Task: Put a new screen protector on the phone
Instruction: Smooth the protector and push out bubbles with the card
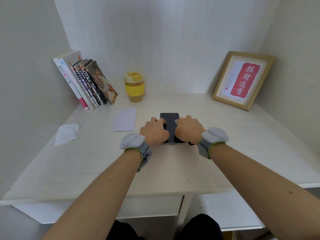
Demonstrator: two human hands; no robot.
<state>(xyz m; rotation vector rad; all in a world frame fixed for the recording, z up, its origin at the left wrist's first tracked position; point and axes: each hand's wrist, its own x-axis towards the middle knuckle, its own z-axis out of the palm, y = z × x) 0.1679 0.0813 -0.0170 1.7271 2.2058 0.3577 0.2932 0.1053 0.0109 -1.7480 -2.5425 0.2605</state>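
Both hands are resting on a dark phone (170,122) lying mid-desk (242,135): the left hand (154,130) is curling over its left side, the right hand (188,129) over its right. A white sheet (124,119) and crumpled wipe (66,134) are lying left; books (84,82), a yellow cup (134,86) and a frame (243,80) are standing along the back edge.

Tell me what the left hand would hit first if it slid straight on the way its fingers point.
Probably nothing soon: the left hand points away along the phone. Beyond the phone's far end lies bare desk, then the back wall, though depth is uncertain.
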